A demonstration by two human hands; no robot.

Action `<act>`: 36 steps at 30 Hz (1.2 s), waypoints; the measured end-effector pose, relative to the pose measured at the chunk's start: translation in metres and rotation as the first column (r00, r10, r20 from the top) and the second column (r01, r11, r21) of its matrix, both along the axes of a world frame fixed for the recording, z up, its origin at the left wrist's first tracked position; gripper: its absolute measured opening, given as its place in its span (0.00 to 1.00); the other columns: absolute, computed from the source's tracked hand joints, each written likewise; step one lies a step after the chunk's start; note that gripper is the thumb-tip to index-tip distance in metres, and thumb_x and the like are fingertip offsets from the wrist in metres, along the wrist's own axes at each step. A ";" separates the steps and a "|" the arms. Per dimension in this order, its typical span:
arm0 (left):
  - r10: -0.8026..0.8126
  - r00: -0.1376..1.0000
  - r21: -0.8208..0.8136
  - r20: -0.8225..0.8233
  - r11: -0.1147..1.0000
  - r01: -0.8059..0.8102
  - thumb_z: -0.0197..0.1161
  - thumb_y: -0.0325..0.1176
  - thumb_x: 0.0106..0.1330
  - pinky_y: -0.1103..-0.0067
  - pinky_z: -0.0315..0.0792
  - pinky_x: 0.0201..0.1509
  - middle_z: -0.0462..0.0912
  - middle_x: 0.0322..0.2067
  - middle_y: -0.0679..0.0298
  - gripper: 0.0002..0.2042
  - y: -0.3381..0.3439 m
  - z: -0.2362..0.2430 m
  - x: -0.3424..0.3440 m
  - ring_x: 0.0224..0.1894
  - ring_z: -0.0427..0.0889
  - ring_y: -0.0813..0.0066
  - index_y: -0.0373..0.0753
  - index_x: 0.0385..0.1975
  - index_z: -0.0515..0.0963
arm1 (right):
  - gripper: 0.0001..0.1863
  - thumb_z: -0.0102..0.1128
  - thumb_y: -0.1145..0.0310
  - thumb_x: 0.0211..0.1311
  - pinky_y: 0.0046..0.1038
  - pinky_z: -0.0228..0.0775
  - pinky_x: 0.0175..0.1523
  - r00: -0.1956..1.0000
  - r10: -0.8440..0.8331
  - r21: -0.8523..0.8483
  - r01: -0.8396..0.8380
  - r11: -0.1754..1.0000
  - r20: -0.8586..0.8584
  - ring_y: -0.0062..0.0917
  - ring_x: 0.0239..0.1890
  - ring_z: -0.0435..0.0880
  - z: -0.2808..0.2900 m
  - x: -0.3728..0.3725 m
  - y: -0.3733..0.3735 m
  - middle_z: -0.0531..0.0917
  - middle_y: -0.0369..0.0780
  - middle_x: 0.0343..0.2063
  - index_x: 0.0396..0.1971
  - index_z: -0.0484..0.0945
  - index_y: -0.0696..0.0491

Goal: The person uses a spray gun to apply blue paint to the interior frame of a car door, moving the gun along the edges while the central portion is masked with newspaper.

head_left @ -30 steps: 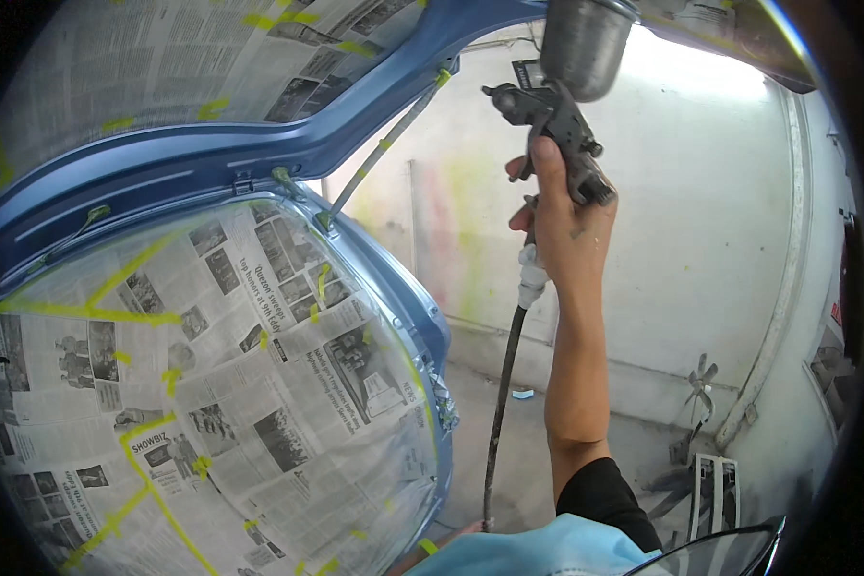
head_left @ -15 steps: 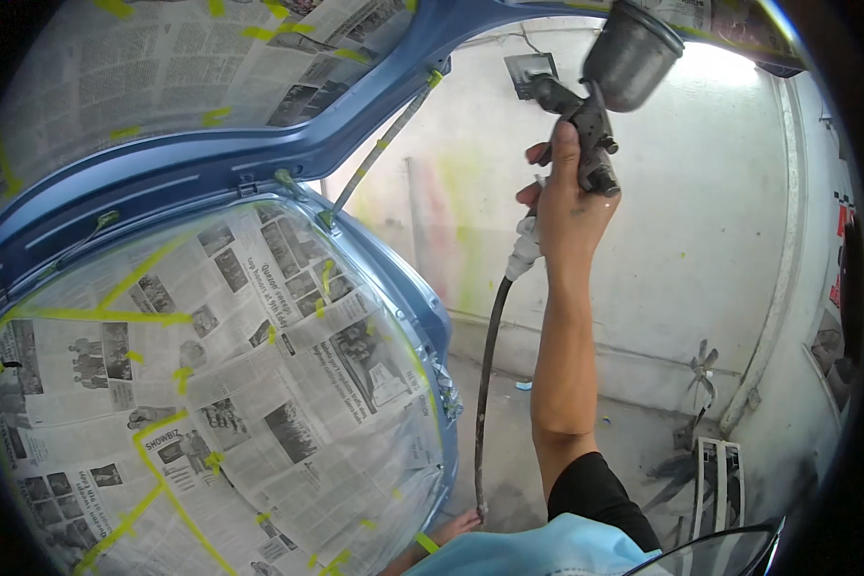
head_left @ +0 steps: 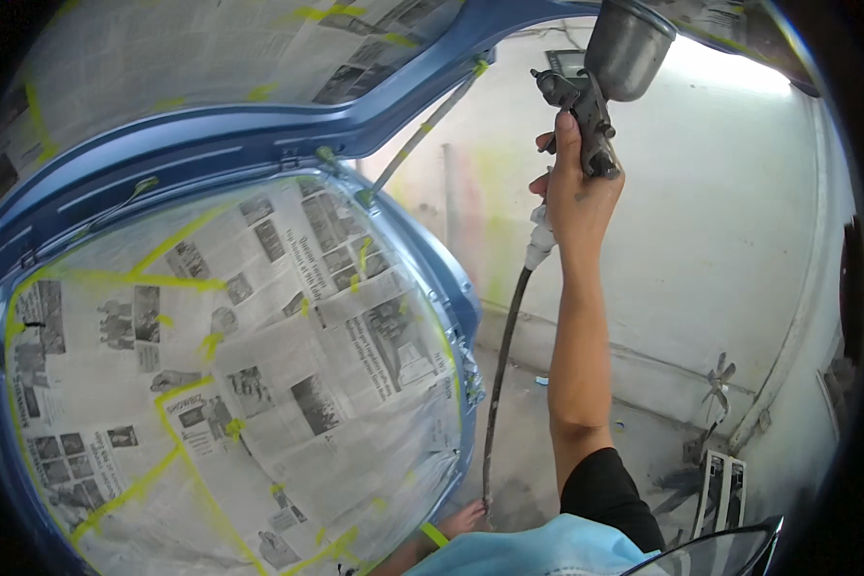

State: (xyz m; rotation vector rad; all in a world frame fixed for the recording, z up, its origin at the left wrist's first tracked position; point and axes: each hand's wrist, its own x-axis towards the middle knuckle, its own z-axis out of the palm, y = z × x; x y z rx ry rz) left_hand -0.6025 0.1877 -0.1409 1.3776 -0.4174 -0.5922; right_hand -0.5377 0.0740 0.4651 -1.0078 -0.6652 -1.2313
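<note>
My right hand (head_left: 576,202) is raised and wrapped round a metal spray gun (head_left: 581,115) with a cup (head_left: 629,53) on top, beneath the upper panel. A dark hose (head_left: 509,341) hangs from a pale fitting (head_left: 540,235) at the gun's handle. Low in view, my left hand (head_left: 465,518) grips that hose, partly hidden by a blue mask edge. To the left stands a blue car body opening (head_left: 461,307), covered with taped newspaper (head_left: 259,422); its raised panel (head_left: 250,134) is masked likewise.
A strut (head_left: 427,130) props the panel. Behind is a white wall (head_left: 701,221) with yellow and pink overspray and a bright light at top. At lower right are a bladed fan-like object (head_left: 720,379) and a white slatted frame (head_left: 725,480).
My right hand has shifted the spray gun up slightly since the last frame and right from the first. The car appears a little higher and further right in the picture.
</note>
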 end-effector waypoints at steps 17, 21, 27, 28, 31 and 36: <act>0.051 0.862 0.430 0.505 0.851 -0.303 0.59 0.42 0.71 0.68 0.60 0.70 0.63 0.68 0.56 0.28 0.013 -0.049 -0.079 0.70 0.61 0.61 0.41 0.68 0.61 | 0.18 0.50 0.57 0.75 0.21 0.65 0.16 0.366 0.748 -0.225 -0.931 0.289 -0.554 0.20 0.13 0.75 -0.123 -0.051 0.143 0.87 0.44 0.32 0.47 0.77 0.58; 0.332 0.880 0.707 0.339 0.528 -0.471 0.56 0.47 0.70 0.69 0.70 0.61 0.79 0.56 0.55 0.22 0.018 -0.021 -0.158 0.58 0.77 0.61 0.46 0.61 0.75 | 0.18 0.50 0.59 0.75 0.25 0.70 0.19 0.078 0.412 -0.066 -0.997 0.042 -0.908 0.21 0.16 0.77 -0.242 -0.054 0.089 0.87 0.45 0.36 0.49 0.76 0.58; 0.917 -0.297 0.115 0.267 -0.336 -0.935 0.65 0.31 0.67 0.79 0.73 0.28 0.83 0.23 0.66 0.07 -0.039 0.203 -0.310 0.27 0.81 0.81 0.39 0.27 0.82 | 0.19 0.53 0.57 0.74 0.25 0.72 0.26 -0.108 0.238 0.034 -0.955 -0.295 -0.965 0.19 0.22 0.79 -0.350 -0.089 0.007 0.87 0.38 0.36 0.54 0.78 0.54; 0.724 -0.600 -0.290 0.341 -0.526 -0.800 0.65 0.26 0.66 0.80 0.74 0.32 0.83 0.26 0.65 0.04 -0.075 0.252 -0.306 0.32 0.82 0.80 0.38 0.28 0.80 | 0.19 0.50 0.57 0.75 0.25 0.74 0.28 -0.283 0.187 0.188 -0.895 -0.405 -0.941 0.20 0.23 0.80 -0.354 -0.098 -0.006 0.87 0.38 0.37 0.55 0.77 0.54; 0.140 -0.533 -0.505 0.835 -0.190 -0.842 0.63 0.25 0.65 0.76 0.79 0.39 0.82 0.28 0.57 0.04 -0.109 0.399 -0.288 0.36 0.84 0.70 0.31 0.34 0.78 | 0.27 0.41 0.49 0.78 0.29 0.78 0.29 -0.329 0.019 0.284 -0.840 -0.463 -0.944 0.24 0.26 0.83 -0.397 -0.090 -0.025 0.84 0.45 0.47 0.60 0.71 0.56; 0.163 -0.521 -0.539 0.838 0.100 -0.836 0.64 0.24 0.64 0.77 0.78 0.39 0.83 0.31 0.57 0.04 -0.143 0.468 -0.265 0.37 0.84 0.70 0.32 0.36 0.80 | 0.34 0.30 0.39 0.76 0.33 0.83 0.34 -0.610 -0.194 0.618 -0.628 -0.473 -0.768 0.29 0.27 0.84 -0.421 -0.102 -0.046 0.78 0.47 0.56 0.65 0.63 0.52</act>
